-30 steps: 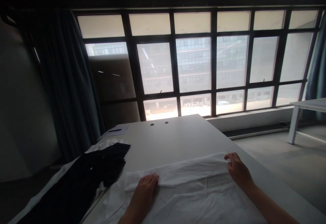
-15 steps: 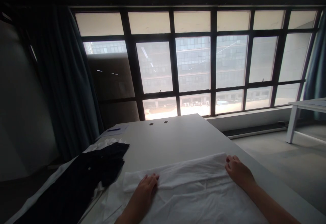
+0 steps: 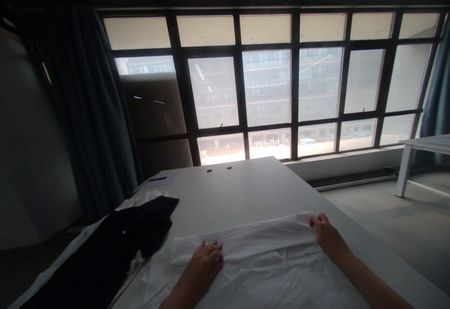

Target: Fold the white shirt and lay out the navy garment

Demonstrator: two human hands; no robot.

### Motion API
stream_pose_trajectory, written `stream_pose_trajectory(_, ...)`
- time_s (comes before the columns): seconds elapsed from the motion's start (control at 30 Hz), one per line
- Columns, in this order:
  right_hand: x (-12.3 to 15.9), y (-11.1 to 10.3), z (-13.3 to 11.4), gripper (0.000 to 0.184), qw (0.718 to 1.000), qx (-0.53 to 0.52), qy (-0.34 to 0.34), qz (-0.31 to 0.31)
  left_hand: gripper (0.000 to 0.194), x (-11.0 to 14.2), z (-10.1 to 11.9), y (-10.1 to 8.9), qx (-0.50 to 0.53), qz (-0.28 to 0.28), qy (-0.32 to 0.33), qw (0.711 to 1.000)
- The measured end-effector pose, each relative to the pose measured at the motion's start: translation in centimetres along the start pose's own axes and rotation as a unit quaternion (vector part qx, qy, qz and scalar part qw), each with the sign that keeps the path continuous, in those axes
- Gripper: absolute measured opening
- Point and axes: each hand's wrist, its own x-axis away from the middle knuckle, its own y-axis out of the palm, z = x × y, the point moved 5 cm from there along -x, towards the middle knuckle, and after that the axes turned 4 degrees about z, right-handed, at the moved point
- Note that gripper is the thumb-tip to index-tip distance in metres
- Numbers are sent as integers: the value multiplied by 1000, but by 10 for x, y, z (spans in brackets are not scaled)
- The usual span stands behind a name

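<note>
A white cloth garment (image 3: 262, 241) lies spread on the white table, its far edge turned over in a long band. My left hand (image 3: 206, 264) rests on the band's left part, palm down with the fingers stretched out. At the far right corner, my right hand (image 3: 326, 234) pinches the garment's edge between thumb and fingers. What kind of garment it is cannot be made out, since its near part runs out of view at the bottom.
Dark clothing (image 3: 116, 243) lies over white cloth on the table's left side. A paper with a pen (image 3: 158, 178) lies at the far left corner. The table (image 3: 246, 187) has two round cable holes. Another table (image 3: 427, 144) stands at right, and windows span the back.
My left hand has shifted slightly right on the cloth, its fingers a bit more spread. My right hand has turned a little at the corner, its fingers now pinching the edge.
</note>
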Motion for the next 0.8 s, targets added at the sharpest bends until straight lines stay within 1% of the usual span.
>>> stream_pose_trajectory(0.07, 2, 0, -1, 38, 1000, 5, -4, -14, 15, 0, 0, 1, 3, 6, -1, 1000)
stream_pose_trajectory(0.17, 3, -1, -2, 40, 1000, 2, -16, -10, 21, -1, 0, 5, -8, 16, -5, 1000)
stream_pose_trajectory(0.3, -1, -4, -2, 35, 1000, -15, -23, -2, 28, -3, 0, 9, -53, 26, -26, 998)
stream_pose_trajectory(0.37, -3, -4, -2, 33, 999, -29, -24, -10, 31, -4, 2, 8, -65, 35, -14, 997)
stream_pose_trajectory(0.5, -4, -4, -1, 32, 998, -53, -22, -15, 31, -3, 3, 5, -64, 53, 42, 996)
stream_pose_trajectory(0.57, -5, -5, 2, 31, 999, -45, -21, -15, 30, -2, 2, 6, -60, 50, 59, 995)
stream_pose_trajectory(0.67, -6, -13, 2, 27, 1000, -3, -30, -5, 21, 0, 2, 9, -53, 27, 41, 997)
stream_pose_trajectory(0.73, -7, -22, -7, 22, 999, 33, -40, 16, 18, 1, 2, 10, -48, 10, 19, 999)
stream_pose_trajectory(0.8, -5, -30, -26, 26, 996, 39, -66, 34, 20, 1, 4, 9, -45, -2, 9, 999)
